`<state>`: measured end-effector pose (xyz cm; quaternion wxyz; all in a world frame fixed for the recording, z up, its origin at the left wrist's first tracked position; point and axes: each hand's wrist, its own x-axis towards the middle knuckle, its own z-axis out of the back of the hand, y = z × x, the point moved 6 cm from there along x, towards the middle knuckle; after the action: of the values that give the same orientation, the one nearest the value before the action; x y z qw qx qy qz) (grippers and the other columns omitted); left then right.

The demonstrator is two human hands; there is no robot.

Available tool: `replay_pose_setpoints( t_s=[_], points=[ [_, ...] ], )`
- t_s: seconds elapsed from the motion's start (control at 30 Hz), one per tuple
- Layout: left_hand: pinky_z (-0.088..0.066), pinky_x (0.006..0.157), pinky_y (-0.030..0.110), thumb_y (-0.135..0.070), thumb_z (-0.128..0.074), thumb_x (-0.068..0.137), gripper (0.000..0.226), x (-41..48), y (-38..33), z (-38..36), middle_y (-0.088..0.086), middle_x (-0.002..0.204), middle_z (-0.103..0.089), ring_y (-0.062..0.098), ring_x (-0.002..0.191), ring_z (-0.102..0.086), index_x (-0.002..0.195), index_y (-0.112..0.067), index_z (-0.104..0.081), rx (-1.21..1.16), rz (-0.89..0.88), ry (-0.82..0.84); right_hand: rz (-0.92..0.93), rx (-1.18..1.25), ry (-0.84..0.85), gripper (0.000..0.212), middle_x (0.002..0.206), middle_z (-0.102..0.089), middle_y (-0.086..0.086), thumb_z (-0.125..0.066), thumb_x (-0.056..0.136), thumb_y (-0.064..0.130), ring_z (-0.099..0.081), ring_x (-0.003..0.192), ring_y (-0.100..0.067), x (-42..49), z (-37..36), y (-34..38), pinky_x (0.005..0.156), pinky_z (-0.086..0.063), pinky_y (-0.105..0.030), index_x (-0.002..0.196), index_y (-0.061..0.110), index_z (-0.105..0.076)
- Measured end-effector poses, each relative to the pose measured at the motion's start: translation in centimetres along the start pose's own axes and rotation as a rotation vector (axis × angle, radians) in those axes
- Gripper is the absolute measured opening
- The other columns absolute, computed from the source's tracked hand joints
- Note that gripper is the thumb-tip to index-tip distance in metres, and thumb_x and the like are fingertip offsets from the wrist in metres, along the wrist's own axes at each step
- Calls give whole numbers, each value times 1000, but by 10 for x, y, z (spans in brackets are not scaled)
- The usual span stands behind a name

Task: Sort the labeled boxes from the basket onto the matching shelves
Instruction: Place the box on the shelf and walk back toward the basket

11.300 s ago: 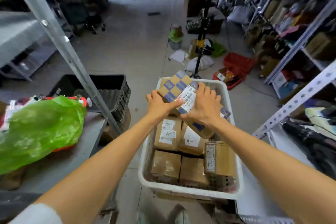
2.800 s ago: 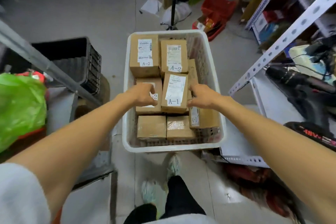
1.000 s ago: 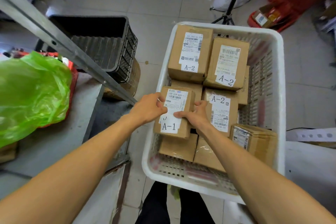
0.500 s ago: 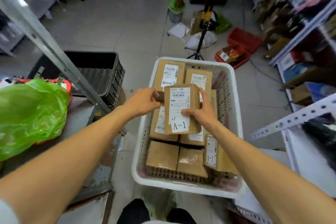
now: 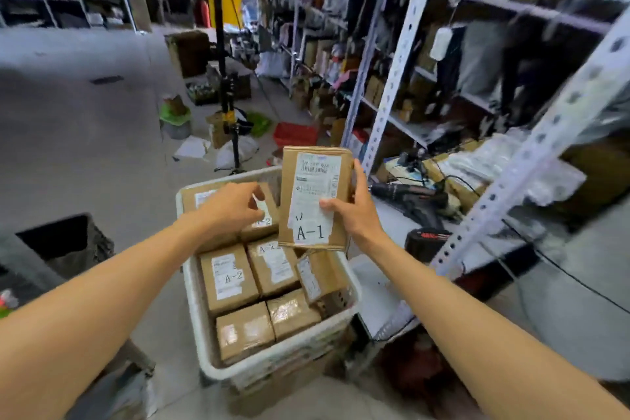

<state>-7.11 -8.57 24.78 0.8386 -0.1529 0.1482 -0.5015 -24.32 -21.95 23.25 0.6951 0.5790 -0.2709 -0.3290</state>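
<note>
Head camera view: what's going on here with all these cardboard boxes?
A person is sorting labeled boxes out of a white basket. Their right hand holds a box marked A-1, lifted above the basket beside the metal shelving. The left hand is over the boxes at the basket's far end, gripping nothing that shows. Several A-2 boxes lie in the basket among others.

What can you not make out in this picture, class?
Head view: shelf rack markings, lost to motion blur.
Head view: fine print on the A-1 box, too small and blurred.
Head view: far box label, partly covered by the left hand.
</note>
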Motion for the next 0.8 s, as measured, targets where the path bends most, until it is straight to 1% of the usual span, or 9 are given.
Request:
replay_pose_setpoints(
  t_s=[0.13,0.27,0.3,0.37,0.43,0.5,0.57,0.7,0.8],
  points=[
    [-53,82,38,-32,-60,83,27,-31,-47,-5,-3,100,-63,19,92,-60,109,-25,-55,205,-102,97,37,2,-91,99,144,-46,2,-72,80,8,-51,126,-18,-59,37,16,105,-44,-42,153,32,-9],
    [-57,76,40,-39,-50,73,31,-37,-85,-12,-7,90,-63,13,81,-63,99,-24,-60,306,-166,165,110,4,-163,89,124,-56,12,-71,81,3,-58,105,-2,-113,79,33,82,-50,-12,149,30,-20],
    [-56,77,39,-39,-48,72,32,-35,-96,-18,-8,89,-63,13,81,-63,97,-23,-60,316,-193,174,125,7,-185,89,121,-57,13,-71,81,2,-59,105,-2,-126,91,36,82,-51,-14,149,30,-21],
    [-54,77,34,-36,-54,76,22,-53,-134,-21,-5,94,-65,15,84,-62,95,-26,-59,356,-253,159,131,13,-230,90,120,-57,13,-73,79,3,-60,108,-7,-150,115,39,93,-52,-30,149,30,-22],
    [-50,73,27,-32,-61,80,26,-73,-170,-33,-3,96,-63,17,85,-60,105,-27,-59,374,-301,175,115,15,-258,91,122,-57,13,-74,78,8,-60,112,-14,-179,141,38,97,-50,-42,148,32,-22],
    [-48,75,27,-28,-63,82,30,-91,-208,-50,-2,96,-62,18,86,-57,112,-25,-60,383,-356,236,109,-8,-303,88,117,-57,17,-74,78,8,-60,108,-11,-212,170,39,93,-52,-36,145,37,-24],
    [-49,83,30,-28,-63,83,33,-105,-248,-66,0,107,-65,19,94,-59,116,-23,-60,382,-428,272,107,-20,-352,87,118,-58,13,-72,79,4,-60,106,-8,-245,200,37,89,-53,-29,144,37,-23],
    [-48,87,32,-29,-62,87,38,-134,-333,-92,5,120,-62,25,105,-59,123,-18,-57,392,-567,285,101,-37,-510,93,122,-59,6,-74,76,8,-61,112,-18,-311,262,34,95,-52,-47,147,34,-20],
    [-45,83,28,-30,-57,91,34,-160,-400,-110,6,119,-62,23,102,-59,123,-16,-57,420,-656,317,90,-2,-638,93,124,-60,-3,-72,77,1,-63,109,-22,-367,313,32,91,-54,-48,148,32,-20]
  ],
)
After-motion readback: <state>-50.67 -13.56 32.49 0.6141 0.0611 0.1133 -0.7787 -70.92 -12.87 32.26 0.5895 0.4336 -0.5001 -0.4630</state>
